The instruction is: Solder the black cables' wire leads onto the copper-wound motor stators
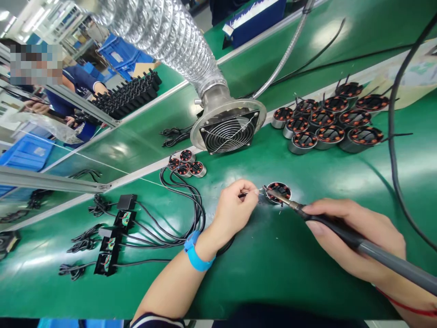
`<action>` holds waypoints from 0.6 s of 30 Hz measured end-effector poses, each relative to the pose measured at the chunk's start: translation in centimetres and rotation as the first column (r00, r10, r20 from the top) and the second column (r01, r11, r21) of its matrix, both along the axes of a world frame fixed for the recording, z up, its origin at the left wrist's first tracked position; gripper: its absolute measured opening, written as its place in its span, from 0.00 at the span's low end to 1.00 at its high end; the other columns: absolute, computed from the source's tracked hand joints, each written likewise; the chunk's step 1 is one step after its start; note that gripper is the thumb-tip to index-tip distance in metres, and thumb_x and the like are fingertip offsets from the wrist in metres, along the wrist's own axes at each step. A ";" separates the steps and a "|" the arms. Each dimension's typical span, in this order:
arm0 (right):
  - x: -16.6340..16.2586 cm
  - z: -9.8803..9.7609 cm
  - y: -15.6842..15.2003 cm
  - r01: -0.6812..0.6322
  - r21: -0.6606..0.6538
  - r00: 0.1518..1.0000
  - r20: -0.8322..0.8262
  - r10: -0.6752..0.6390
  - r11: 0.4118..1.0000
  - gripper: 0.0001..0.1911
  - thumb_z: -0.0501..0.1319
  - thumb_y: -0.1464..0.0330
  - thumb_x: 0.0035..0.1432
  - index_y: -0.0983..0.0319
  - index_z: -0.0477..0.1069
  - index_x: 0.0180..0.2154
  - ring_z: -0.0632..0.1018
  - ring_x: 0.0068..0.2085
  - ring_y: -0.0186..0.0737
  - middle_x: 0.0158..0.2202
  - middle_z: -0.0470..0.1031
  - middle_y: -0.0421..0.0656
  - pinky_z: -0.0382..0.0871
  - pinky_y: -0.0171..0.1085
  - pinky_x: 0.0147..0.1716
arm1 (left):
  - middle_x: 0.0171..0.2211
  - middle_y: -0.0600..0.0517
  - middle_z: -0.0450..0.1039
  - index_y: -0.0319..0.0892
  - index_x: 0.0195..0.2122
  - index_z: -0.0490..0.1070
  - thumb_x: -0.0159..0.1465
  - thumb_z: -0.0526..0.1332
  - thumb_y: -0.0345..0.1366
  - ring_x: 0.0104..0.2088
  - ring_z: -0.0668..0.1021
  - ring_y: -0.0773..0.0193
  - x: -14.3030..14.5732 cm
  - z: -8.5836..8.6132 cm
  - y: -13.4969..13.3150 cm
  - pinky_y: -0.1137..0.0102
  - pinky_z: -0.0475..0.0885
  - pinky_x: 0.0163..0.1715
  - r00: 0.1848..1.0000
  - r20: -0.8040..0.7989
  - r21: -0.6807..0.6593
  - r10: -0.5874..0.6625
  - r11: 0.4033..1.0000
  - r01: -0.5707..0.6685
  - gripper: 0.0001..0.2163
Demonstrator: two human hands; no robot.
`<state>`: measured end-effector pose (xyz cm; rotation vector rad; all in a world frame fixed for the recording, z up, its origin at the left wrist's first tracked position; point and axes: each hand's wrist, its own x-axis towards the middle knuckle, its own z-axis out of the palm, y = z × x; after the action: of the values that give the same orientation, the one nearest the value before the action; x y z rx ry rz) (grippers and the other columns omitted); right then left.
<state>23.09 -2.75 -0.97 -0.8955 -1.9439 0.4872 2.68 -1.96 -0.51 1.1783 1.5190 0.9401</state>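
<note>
Nearest me, my right hand [351,237] grips the soldering iron [341,230], tip on the motor [278,192]; my left hand [235,207] pinches a wire [244,194] there; I judge steadiness matters.

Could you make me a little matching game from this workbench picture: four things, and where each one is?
Things:
1. soldering iron
2. blue wristband
3. fan
4. single motor coil

Places:
A. at the end of the silver duct
B. in the right hand
C. at the iron's tip
D. on the left hand's wrist

Pairs: 1-B, 2-D, 3-A, 4-C
</note>
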 end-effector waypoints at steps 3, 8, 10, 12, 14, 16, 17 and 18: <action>-0.1 0.2 0.0 0.006 0.013 1.000 0.014 -0.006 1.000 0.04 0.59 0.71 0.66 0.55 0.68 0.42 0.74 0.20 0.29 0.30 0.78 0.36 0.71 0.29 0.24 | 0.24 0.57 0.70 0.41 0.27 0.71 0.58 0.61 0.33 0.26 0.68 0.71 0.0 -0.1 0.0 0.74 0.62 0.28 1.000 -0.007 0.024 0.001 1.000 -0.001 0.04; -0.3 0.2 0.1 -0.002 0.035 1.000 0.022 0.002 0.999 0.02 0.58 0.69 0.67 0.56 0.68 0.41 0.75 0.22 0.27 0.29 0.77 0.35 0.70 0.26 0.24 | 0.23 0.57 0.71 0.41 0.27 0.71 0.58 0.60 0.33 0.25 0.68 0.71 0.1 -0.2 -0.1 0.75 0.62 0.26 1.000 -0.021 0.045 0.006 0.999 -0.005 0.04; -0.3 0.2 0.1 -0.010 0.030 1.000 0.019 0.010 0.999 0.02 0.58 0.69 0.67 0.56 0.68 0.41 0.76 0.23 0.27 0.29 0.77 0.35 0.71 0.25 0.25 | 0.23 0.57 0.70 0.41 0.27 0.71 0.58 0.60 0.33 0.24 0.68 0.71 0.1 -0.2 0.0 0.75 0.62 0.26 1.000 -0.015 0.050 0.016 0.999 -0.015 0.04; -0.2 0.2 0.1 -0.007 0.034 1.000 0.011 0.007 0.999 0.02 0.57 0.69 0.67 0.56 0.68 0.41 0.75 0.22 0.27 0.29 0.77 0.35 0.70 0.25 0.24 | 0.23 0.57 0.71 0.41 0.26 0.71 0.57 0.60 0.32 0.24 0.69 0.71 0.1 -0.2 0.0 0.76 0.63 0.26 1.000 -0.004 0.057 0.026 0.998 -0.025 0.04; -0.2 0.3 0.1 0.001 0.026 1.000 0.024 -0.001 1.000 0.02 0.58 0.69 0.67 0.56 0.68 0.42 0.74 0.22 0.26 0.29 0.77 0.35 0.69 0.25 0.23 | 0.23 0.57 0.71 0.40 0.26 0.71 0.57 0.61 0.32 0.25 0.70 0.71 0.1 -0.2 0.0 0.76 0.64 0.26 0.999 0.013 0.065 0.033 0.997 -0.034 0.04; -0.3 0.4 0.1 0.008 0.029 0.999 0.039 -0.009 1.000 0.01 0.58 0.68 0.68 0.57 0.68 0.42 0.73 0.21 0.25 0.30 0.77 0.35 0.67 0.25 0.21 | 0.24 0.56 0.72 0.40 0.26 0.71 0.57 0.61 0.32 0.25 0.71 0.71 0.1 -0.2 0.0 0.76 0.65 0.27 0.999 0.028 0.071 0.042 0.997 -0.044 0.03; -0.3 0.5 0.1 0.008 0.032 0.999 0.045 -0.010 0.999 0.01 0.58 0.68 0.69 0.57 0.68 0.42 0.73 0.21 0.25 0.29 0.77 0.35 0.66 0.25 0.20 | 0.24 0.56 0.72 0.40 0.26 0.72 0.57 0.61 0.32 0.25 0.71 0.72 0.1 -0.3 0.0 0.76 0.65 0.27 0.998 0.033 0.072 0.047 0.996 -0.049 0.03; -0.4 0.5 0.1 0.006 0.038 0.999 0.048 -0.008 0.999 0.02 0.58 0.67 0.69 0.57 0.68 0.41 0.73 0.21 0.24 0.29 0.77 0.35 0.65 0.25 0.20 | 0.24 0.56 0.72 0.40 0.26 0.72 0.57 0.61 0.32 0.25 0.71 0.71 0.1 -0.3 0.1 0.76 0.65 0.26 0.998 0.037 0.071 0.052 0.996 -0.054 0.03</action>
<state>22.73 -2.62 -0.48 -0.8968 -1.9862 0.4278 2.75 -1.89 -0.79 1.1713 1.5059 1.0528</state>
